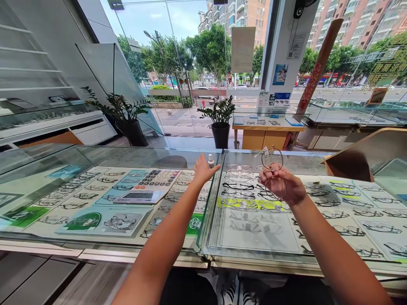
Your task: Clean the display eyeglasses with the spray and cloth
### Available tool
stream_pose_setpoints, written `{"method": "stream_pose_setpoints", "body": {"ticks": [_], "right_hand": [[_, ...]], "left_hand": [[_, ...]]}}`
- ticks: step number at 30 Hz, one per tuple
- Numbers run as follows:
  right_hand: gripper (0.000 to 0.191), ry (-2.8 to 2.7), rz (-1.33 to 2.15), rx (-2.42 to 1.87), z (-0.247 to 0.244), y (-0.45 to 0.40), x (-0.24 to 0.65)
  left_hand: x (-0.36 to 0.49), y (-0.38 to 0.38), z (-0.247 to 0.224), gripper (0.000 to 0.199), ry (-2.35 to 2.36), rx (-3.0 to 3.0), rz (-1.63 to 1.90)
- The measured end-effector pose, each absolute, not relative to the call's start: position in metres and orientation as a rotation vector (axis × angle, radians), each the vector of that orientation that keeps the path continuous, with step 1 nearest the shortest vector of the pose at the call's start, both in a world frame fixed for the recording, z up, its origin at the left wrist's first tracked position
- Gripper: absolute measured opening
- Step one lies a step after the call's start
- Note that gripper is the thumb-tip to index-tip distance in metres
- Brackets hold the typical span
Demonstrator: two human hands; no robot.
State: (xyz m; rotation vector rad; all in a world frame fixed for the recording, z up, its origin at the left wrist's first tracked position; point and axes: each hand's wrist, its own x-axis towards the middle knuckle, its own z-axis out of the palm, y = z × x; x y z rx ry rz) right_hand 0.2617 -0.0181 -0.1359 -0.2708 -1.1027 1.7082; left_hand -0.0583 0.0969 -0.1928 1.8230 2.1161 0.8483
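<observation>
My right hand is raised above the right glass case and pinches a pair of round, thin-rimmed glasses, turned upright, with a small white tag hanging at the upper lens. My left hand reaches over the left glass case with its fingers apart and holds nothing. Just beyond it, a small white bottle stands on the glass; the thumb lies to the right of the bottle. Whether the hand touches it I cannot tell. A calculator lies to the left of my left forearm.
Rows of glasses lie inside the cases. A wooden-framed mirror or stand is at the right. Potted plants stand beyond the counter, and a wooden display table is farther back.
</observation>
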Motion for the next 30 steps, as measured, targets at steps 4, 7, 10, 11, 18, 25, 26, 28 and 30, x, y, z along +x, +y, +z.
{"method": "stream_pose_setpoints", "body": {"ticks": [4,7,10,11,18,25,26,28,30], "right_hand": [[0.023,-1.087,1.685,-0.328,-0.135,-0.018,0.259],[0.025,-1.079,1.653,-0.386,-0.134,-0.018,0.255],[0.025,-1.042,1.615,-0.435,-0.133,-0.018,0.252],[0.025,-1.033,1.595,-0.452,-0.132,-0.018,0.251],[0.028,-0.978,1.402,-0.609,-0.132,-0.016,0.245],[0.03,-1.04,1.3,-0.677,-0.141,-0.014,0.235],[0.03,-1.043,1.309,-0.676,-0.142,-0.014,0.234],[0.031,-1.052,1.327,-0.678,-0.143,-0.015,0.231],[0.031,-1.063,1.337,-0.685,-0.143,-0.016,0.23]], "left_hand": [[-0.056,0.103,-0.204,0.08,1.966,1.738,1.05],[-0.057,0.105,-0.208,0.041,1.941,1.723,1.067],[-0.058,0.103,-0.206,0.019,1.869,1.711,1.131],[-0.058,0.102,-0.204,0.02,1.829,1.707,1.167],[-0.03,0.079,-0.173,0.038,1.273,1.642,1.318],[0.005,0.031,-0.14,0.065,0.465,1.043,1.023],[0.007,0.027,-0.137,0.069,0.43,1.031,0.982],[0.009,0.021,-0.134,0.072,0.399,1.02,0.935],[0.011,0.019,-0.134,0.073,0.411,1.036,0.942]]}}
